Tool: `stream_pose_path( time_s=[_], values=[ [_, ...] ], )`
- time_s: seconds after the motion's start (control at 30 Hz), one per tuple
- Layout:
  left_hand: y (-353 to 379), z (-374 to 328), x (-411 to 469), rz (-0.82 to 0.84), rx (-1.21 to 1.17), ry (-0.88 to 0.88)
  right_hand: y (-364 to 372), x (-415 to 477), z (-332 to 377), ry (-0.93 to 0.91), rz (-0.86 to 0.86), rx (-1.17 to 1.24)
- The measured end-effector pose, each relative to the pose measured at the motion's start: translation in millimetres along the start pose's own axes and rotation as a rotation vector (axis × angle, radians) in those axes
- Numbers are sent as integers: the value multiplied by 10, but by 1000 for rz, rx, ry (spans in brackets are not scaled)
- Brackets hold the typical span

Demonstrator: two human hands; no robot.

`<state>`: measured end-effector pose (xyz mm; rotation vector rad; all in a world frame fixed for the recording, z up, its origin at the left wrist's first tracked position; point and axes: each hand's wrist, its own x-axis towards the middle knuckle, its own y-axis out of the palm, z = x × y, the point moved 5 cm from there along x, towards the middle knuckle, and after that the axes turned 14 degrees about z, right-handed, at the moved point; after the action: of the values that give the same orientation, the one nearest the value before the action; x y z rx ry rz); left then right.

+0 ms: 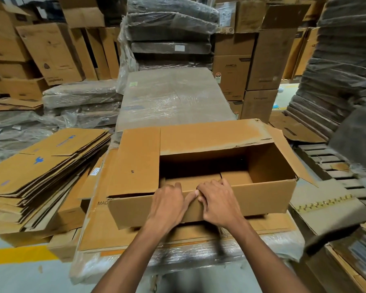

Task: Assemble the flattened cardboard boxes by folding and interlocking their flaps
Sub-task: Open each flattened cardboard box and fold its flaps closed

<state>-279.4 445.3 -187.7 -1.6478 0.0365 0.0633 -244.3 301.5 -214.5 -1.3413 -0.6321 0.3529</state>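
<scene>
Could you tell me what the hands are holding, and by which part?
The left hand and right hand both grip the cardboard box by the middle of its near top edge, fingers hooked inside.

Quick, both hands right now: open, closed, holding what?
Left hand: fingers curled over the near rim of the cardboard box, gripping it.
Right hand: gripping the same rim, right beside the left hand.

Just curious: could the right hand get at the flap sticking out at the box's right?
Likely yes: the right hand grips the box rim, with nothing between it and that flap.
</scene>
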Motion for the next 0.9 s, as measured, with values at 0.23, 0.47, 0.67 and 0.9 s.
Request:
stream_pose_path(
  time_s=[0.23,0.47,0.67,0.9],
  values=[
    [-306,311,-53,-12,-64,-127,5,20,-36,29,-12,10],
    [-421,1097,24,-250,-10,-119,39,34,-18,31,-62,-39],
    [-265,1584,140,-218,-154,-258,34,41,-12,17,-83,-56],
    [-61,1726,347,-29,-549,-425,21,33,5,33,-63,-66]
  ],
)
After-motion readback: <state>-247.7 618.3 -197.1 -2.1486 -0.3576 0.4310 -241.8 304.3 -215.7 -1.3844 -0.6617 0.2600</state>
